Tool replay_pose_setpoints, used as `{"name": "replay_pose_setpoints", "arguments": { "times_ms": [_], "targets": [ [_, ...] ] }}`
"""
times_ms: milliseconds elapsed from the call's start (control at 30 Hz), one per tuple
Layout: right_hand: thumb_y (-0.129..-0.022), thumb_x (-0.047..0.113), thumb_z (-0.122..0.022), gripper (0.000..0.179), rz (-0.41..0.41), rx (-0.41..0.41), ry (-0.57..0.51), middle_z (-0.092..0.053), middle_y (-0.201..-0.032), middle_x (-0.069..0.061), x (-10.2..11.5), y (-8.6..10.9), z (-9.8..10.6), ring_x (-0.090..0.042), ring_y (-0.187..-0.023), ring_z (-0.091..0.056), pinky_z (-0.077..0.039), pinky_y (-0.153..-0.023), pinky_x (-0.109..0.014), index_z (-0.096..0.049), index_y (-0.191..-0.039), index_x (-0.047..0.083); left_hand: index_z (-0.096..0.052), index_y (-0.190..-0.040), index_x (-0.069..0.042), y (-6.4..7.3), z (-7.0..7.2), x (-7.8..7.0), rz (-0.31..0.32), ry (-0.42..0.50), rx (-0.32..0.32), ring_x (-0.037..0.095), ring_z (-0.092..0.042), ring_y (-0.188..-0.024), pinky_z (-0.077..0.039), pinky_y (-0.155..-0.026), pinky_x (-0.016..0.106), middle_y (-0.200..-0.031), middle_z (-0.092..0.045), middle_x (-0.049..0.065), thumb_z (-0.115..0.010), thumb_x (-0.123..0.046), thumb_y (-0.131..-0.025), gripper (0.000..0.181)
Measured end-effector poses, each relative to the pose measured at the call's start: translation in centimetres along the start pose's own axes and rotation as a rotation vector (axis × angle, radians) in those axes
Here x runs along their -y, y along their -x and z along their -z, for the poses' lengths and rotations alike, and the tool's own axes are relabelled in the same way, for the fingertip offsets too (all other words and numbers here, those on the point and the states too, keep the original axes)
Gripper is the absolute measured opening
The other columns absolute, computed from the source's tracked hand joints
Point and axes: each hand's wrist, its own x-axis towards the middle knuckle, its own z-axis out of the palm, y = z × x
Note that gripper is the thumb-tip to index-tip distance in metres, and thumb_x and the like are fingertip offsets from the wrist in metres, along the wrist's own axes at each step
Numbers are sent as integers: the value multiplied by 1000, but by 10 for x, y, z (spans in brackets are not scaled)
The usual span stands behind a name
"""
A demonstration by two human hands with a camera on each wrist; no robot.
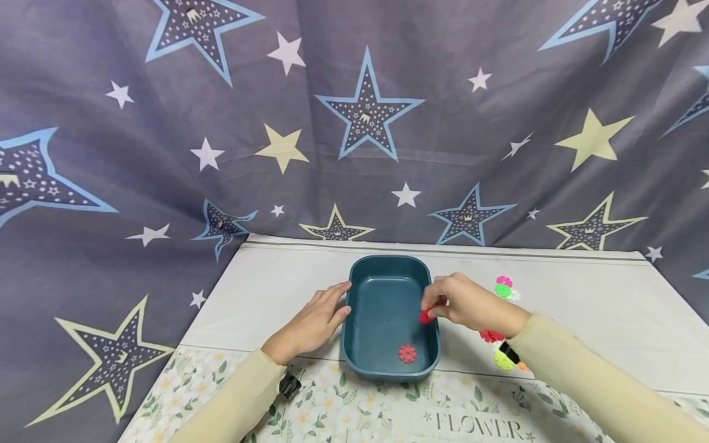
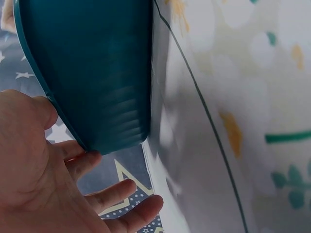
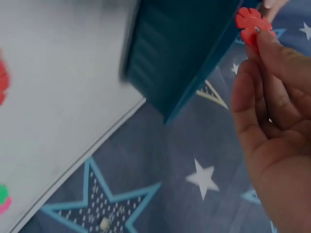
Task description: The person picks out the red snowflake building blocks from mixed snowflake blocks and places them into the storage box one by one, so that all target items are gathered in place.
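A dark teal plastic tub (image 1: pixel 354 344) stands in the middle of the table. My left hand (image 1: pixel 316 323) is at its left side, thumb and fingertips touching the rim and the fingers fairly straight. In the left wrist view the left hand (image 2: pixel 53 165) has its two lower fingers off the tub. Above the tub's right edge, my right hand (image 1: pixel 465 301) pinches a red flower-shaped plastic disc (image 1: pixel 425 316) between thumb and fingers. The right wrist view shows that red disc (image 3: pixel 250 25) upright at the fingertips. Another red disc (image 1: pixel 407 354) lies flat on the tub floor.
Right of the tub, partly behind my right forearm, lie several more discs: a pink one (image 1: pixel 504 280), a green one (image 1: pixel 503 290), a red one (image 1: pixel 490 336) and a yellow-green one (image 1: pixel 503 360). A star-patterned curtain (image 1: pixel 343 184) hangs behind the white table (image 1: pixel 288 271).
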Motion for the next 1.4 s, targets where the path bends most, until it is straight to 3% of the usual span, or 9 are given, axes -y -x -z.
{"name": "replay_pose_setpoints", "arguments": {
  "times_ms": [167,333,633,900,1000,1067,1200,1267,1400],
  "targets": [
    [-72,0,-80,17,50,92,20,-63,-75,11,-7,-23,-16,-7,-71,-52,-47,-62,-19,-74,-77,15,-25,-151,-12,-1,0,0,-8,-1,1,25,-29,-135,-26,-107,45,-152,-26,3,-33,-38,-103,54],
    [-69,-11,-76,24,15,200,-3,-65,-68,10,-9,-40,-34,-3,-64,-57,-48,-58,-18,-73,-70,13,-25,-151,-12,-1,0,0,-3,-4,3,24,-29,-134,-27,-107,45,-152,-27,3,-34,-38,-103,54],
    [-64,-9,-77,25,-24,234,124,-63,-59,11,-7,-50,-50,-1,-61,-55,-47,-62,-21,-71,-65,15,-24,-151,-15,-2,0,-1,13,7,12,23,-28,-135,-27,-106,46,-153,-26,0,-34,-40,-103,55],
    [-63,-1,-83,22,-140,193,253,-51,-57,15,3,-47,-59,-15,-70,-47,-44,-60,-28,-69,-65,16,-25,-151,-14,-2,0,1,12,10,5,24,-27,-136,-28,-105,48,-152,-26,1,-34,-38,-103,54],
    [-65,-2,-82,21,-159,183,243,-53,-61,12,4,-45,-59,-15,-70,-46,-44,-59,-27,-70,-72,14,-25,-151,-13,-2,0,1,4,6,1,24,-28,-135,-27,-106,46,-152,-27,3,-34,-38,-103,54],
    [-68,-3,-79,20,-141,165,205,-58,-66,10,4,-43,-56,-14,-72,-48,-46,-65,-28,-71,-77,12,-26,-150,-12,-2,-1,1,0,8,2,25,-28,-135,-27,-107,45,-152,-27,3,-34,-38,-103,54],
    [-74,-1,-77,19,-95,80,127,-64,-78,6,0,-37,-40,-14,-77,-54,-45,-74,-32,-71,-88,10,-26,-150,-12,-1,-2,0,-5,3,2,25,-27,-136,-26,-107,44,-152,-27,4,-33,-38,-103,54],
    [-74,2,-79,19,-78,29,130,-66,-81,5,0,-32,-28,-15,-80,-57,-44,-86,-38,-71,-90,10,-26,-150,-11,-1,-1,0,-11,2,-4,25,-27,-136,-26,-107,45,-152,-27,5,-33,-38,-104,54],
    [-75,2,-79,19,-89,-54,148,-67,-84,5,-5,-15,-5,-17,-82,-61,-46,-87,-41,-72,-91,9,-26,-150,-11,-1,0,0,-10,-1,-11,25,-27,-136,-26,-107,44,-152,-27,5,-32,-38,-104,54]
  ]
}}
